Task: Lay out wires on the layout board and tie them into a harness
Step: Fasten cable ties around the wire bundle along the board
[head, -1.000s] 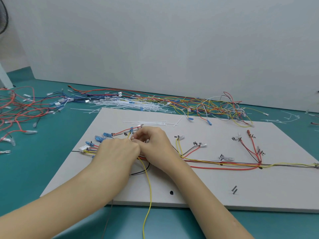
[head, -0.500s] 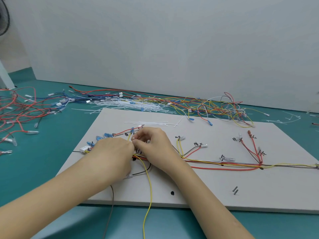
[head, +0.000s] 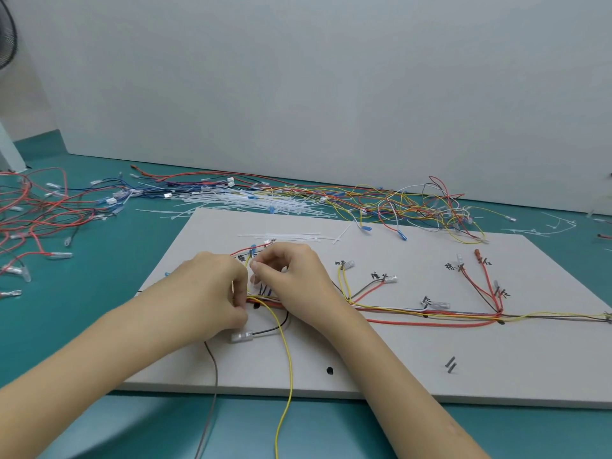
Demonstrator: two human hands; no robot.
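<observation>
Thin plastic-coated wires (head: 430, 314) in red, yellow, grey and black run as a loose bundle across the layout board (head: 381, 366), branching off to small labelled terminals. At the bundle's left end both hands work close together. The left hand (head: 212, 293) has its fingers curled in over the wires, apparently pinching them, though what exactly sits between its fingertips is hidden. The right hand (head: 294, 279) has thumb and forefinger pressed together on something small and pale just above the bundle; whether that is a tie or a wire end cannot be told. A yellow wire (head: 288, 369) and a grey wire (head: 213, 376) trail from the hands off the board's near edge. These wires look light, limp and springy, likely to slip out of line, so the bundle is best pinched right beside the tying spot. Spare white cable ties (head: 284, 236) lie at the board's far edge, with more loose wire (head: 414, 203) on the teal table (head: 82, 326) beyond.
</observation>
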